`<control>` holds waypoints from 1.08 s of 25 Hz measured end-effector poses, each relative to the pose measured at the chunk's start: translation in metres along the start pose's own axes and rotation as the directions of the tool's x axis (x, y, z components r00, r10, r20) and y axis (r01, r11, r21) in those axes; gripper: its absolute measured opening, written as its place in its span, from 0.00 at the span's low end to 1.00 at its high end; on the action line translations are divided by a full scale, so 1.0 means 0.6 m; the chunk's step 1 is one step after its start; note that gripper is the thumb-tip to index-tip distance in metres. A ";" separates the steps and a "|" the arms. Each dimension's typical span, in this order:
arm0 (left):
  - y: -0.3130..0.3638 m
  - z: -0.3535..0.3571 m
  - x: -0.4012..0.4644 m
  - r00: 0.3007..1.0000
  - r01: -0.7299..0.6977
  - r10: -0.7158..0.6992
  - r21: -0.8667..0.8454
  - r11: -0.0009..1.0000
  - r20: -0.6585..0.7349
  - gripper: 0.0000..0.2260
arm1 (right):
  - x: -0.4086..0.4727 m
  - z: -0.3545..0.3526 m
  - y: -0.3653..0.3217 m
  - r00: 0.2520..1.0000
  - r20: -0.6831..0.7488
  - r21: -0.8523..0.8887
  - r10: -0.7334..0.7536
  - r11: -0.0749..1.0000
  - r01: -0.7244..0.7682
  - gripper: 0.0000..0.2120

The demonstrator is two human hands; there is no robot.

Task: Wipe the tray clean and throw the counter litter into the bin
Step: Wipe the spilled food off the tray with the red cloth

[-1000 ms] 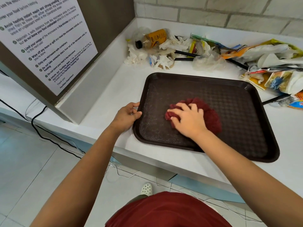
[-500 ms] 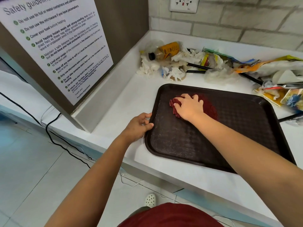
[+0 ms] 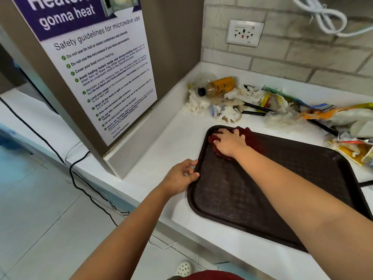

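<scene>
The right hand (image 3: pixel 228 143) lies palm-down with fingers spread flat on a dark red cloth (image 3: pixel 249 138), pressing it into the far left corner of the brown tray (image 3: pixel 262 199); the left hand (image 3: pixel 181 176) grips the tray's left rim, thumb on top and fingers curled under its edge. The tray sits on a white counter (image 3: pixel 161 158), near its front edge, with faint pale smears across its textured floor. The litter (image 3: pixel 252 102) is heaped along the counter's back edge against a pale brick wall: crumpled white tissue, clear plastic, black straws, yellow and orange wrappers, and a bottle (image 3: pixel 219 86) with an orange label lying on its side in the back left corner. A double wall socket (image 3: pixel 244 33) is set in the bricks above, and a white cable (image 3: pixel 327 19) hangs coiled at the upper right. On the brown panel to the left a poster (image 3: pixel 101 73) reads "Heaters gonna heat" and "Safety guidelines for microwave use". The bottle's label is too small to read. The tray's right end and the wrappers there run out of view. Black cords (image 3: pixel 72 168) trail down to the tiled floor.
</scene>
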State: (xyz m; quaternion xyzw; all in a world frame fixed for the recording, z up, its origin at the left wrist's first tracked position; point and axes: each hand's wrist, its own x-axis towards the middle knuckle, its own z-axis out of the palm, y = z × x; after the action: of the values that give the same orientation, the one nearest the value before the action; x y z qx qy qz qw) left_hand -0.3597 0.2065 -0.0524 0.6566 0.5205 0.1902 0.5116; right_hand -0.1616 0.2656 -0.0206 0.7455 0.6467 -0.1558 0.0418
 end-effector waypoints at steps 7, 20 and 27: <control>0.012 -0.004 0.001 1.000 0.004 -0.005 -0.036 0.999 -0.027 0.17 | -0.039 0.000 -0.010 0.972 0.093 -0.058 -0.217 0.973 0.223 0.21; 0.017 -0.001 -0.003 0.999 0.039 -0.036 -0.071 0.997 0.041 0.18 | -0.139 0.033 0.057 0.923 0.029 0.057 -0.385 0.922 0.383 0.17; 0.019 -0.002 -0.004 0.998 0.047 -0.044 -0.077 0.996 0.039 0.18 | -0.063 0.015 0.019 0.999 0.008 0.052 -0.053 0.997 0.053 0.20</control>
State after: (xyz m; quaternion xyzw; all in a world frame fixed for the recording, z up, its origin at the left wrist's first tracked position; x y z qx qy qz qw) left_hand -0.3557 0.2059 -0.0413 0.6276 0.5180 0.1864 0.5504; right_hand -0.1564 0.2253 -0.0198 0.7283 0.6616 -0.1771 0.0211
